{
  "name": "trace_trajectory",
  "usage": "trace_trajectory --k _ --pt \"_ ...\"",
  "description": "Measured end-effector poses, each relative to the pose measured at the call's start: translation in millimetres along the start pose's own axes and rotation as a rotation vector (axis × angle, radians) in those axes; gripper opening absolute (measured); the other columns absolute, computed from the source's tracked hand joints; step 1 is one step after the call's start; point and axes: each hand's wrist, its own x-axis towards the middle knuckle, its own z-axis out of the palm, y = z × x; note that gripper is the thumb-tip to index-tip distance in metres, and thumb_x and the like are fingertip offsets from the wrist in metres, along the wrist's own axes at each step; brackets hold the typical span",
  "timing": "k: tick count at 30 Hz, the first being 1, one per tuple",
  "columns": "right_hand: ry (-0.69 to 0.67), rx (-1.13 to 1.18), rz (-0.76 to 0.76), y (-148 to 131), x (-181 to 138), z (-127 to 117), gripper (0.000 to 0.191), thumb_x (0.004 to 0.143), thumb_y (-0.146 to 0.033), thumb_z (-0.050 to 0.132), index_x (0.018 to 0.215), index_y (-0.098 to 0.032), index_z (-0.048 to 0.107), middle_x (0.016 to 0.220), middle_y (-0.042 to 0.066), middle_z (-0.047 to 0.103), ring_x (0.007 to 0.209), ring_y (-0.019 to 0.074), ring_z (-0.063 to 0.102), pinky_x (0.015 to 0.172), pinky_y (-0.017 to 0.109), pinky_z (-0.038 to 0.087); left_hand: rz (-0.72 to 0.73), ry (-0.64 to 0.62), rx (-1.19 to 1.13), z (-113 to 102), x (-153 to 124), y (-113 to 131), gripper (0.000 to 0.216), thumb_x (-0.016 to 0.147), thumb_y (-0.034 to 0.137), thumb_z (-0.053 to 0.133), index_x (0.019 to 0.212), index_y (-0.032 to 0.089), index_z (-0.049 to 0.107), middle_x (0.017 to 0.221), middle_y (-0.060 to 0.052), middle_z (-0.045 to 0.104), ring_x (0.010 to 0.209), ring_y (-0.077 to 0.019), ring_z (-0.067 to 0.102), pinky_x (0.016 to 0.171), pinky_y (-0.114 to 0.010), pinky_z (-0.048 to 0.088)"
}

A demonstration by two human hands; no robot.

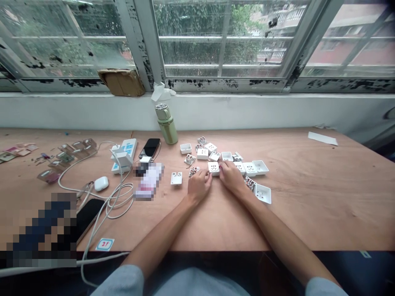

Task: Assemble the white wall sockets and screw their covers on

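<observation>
Gripping a socket faceplate, both hands sit among loose covers.

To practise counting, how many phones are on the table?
2: one phone beside the power strip, one phone near the table's front edge. Blurred patches may hide more.

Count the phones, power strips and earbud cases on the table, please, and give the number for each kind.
Phones: 2
Power strip: 1
Earbud case: 1
Total: 4
</observation>
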Motion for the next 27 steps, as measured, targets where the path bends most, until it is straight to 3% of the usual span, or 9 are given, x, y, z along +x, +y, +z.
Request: trace_trajectory --k 3,7,13,27 --pt "0.069 -0.022 -0.039 -6.9 -12.5 -4.7 0.026 0.091 -0.016 0.038 0.093 -0.015 0.064 0.096 0.014 0.065 0.091 0.0252 0.056 0.077 0.033 0.042 0.024 -0.018 0.008 -6.0 -3.3 0.4 0.012 0.091 0.024 0.052 0.086 0.019 0.062 0.082 -0.003 0.067 0.074 -0.0151 0.060 0.067 -0.026 0.044" --pt "0.011 -0.041 -0.034 -12.8 -26.2 1.2 0.022 0.089 -0.023 0.043 0.092 -0.016 0.063 0.090 0.011 0.066 0.083 0.0228 0.058 0.066 0.031 0.040 0.039 -0.120 0.054 -10.7 -5.7 -0.3 0.017 0.090 0.023 0.051 0.075 0.019 0.056 0.077 -0.002 0.064 0.072 -0.0154 0.058 0.063 -0.026 0.041" --pt "-0.051 -0.030 -0.016 -12.8 -30.0 10.4 0.018 0.088 -0.025 0.045 0.088 -0.017 0.061 0.094 0.008 0.068 0.079 0.0200 0.060 0.063 0.030 0.038 0.073 -0.248 0.145 -11.3 -5.8 0.5 0.015 0.091 0.025 0.048 0.078 0.019 0.054 0.086 -0.005 0.066 0.080 -0.0180 0.059 0.067 -0.027 0.040" --pt "-0.110 -0.005 0.016 -14.9 -27.8 6.0 0.019 0.091 -0.026 0.043 0.093 -0.018 0.059 0.098 0.008 0.068 0.085 0.0202 0.061 0.067 0.029 0.038 0.064 -0.285 0.170 -10.2 -5.3 2.0 0.016 0.093 0.027 0.045 0.082 0.019 0.054 0.089 -0.005 0.066 0.078 -0.0174 0.060 0.062 -0.027 0.038"
